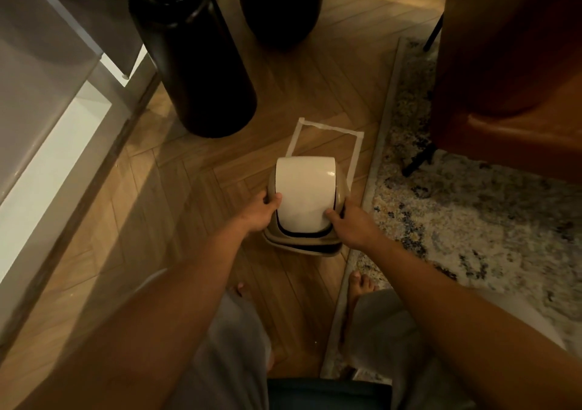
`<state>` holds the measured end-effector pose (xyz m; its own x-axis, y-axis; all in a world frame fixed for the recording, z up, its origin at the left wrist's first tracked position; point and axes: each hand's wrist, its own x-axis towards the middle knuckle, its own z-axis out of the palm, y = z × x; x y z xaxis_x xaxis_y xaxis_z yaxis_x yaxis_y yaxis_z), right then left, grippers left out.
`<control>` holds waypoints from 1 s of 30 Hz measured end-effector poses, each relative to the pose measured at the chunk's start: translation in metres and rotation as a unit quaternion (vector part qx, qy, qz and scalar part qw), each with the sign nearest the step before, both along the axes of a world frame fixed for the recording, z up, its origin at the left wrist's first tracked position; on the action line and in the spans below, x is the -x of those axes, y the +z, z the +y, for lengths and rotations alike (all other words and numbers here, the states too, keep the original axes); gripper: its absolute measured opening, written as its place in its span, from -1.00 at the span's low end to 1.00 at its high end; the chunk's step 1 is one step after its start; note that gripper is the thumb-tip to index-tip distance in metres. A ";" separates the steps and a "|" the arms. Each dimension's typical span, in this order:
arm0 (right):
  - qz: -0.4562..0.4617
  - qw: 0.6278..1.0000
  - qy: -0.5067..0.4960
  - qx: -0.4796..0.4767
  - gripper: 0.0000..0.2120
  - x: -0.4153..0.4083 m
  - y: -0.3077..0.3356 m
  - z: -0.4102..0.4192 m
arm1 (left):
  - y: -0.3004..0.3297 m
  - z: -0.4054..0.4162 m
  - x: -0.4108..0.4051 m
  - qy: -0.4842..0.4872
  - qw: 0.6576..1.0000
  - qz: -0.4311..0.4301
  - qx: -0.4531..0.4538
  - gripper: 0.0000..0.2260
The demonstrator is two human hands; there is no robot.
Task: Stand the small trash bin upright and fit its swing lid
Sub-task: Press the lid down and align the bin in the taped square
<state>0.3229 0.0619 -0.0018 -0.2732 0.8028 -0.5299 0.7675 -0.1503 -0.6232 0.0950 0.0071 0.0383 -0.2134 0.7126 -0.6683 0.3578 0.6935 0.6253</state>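
While the left hand (264, 210) clasped the beige trash bin (302, 239) on the wooden floor (195, 189), its white swing lid (304, 190) sat on top, and the right hand (352, 225) gripped the bin's other side beside the rug (456, 204).

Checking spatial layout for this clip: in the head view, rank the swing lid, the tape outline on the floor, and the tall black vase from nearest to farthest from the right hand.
From the right hand:
1. Swing lid, touched, just left.
2. Tape outline, beyond the bin.
3. Tall black vase, far upper left.
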 end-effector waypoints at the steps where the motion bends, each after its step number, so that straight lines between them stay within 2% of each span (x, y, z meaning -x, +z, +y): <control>1: -0.002 1.000 -0.003 0.005 -0.35 -0.002 -0.001 -0.004 | 0.002 -0.001 -0.001 -0.007 1.000 0.002 -0.002 -0.44; 5: 0.000 1.000 -0.006 0.010 -0.32 -0.007 -0.005 -0.021 | 0.006 -0.009 -0.002 -0.026 0.999 0.013 -0.014 -0.46; 11: 0.012 0.998 -0.058 -0.011 -0.51 -0.007 -0.009 -0.044 | 0.007 -0.019 0.000 0.011 1.000 -0.008 -0.004 -0.40; 17: 0.042 0.997 -0.066 -0.009 -0.50 -0.004 -0.009 -0.053 | 0.002 -0.021 0.002 0.055 0.998 -0.025 -0.021 -0.40; 22: 0.009 0.997 -0.073 -0.030 -0.56 -0.004 -0.018 -0.053 | -0.009 -0.022 0.000 0.065 0.997 -0.015 -0.030 -0.39; 30: 0.021 0.997 -0.065 -0.036 -0.56 -0.005 -0.023 -0.041 | -0.017 -0.015 0.007 0.079 0.996 -0.028 -0.019 -0.31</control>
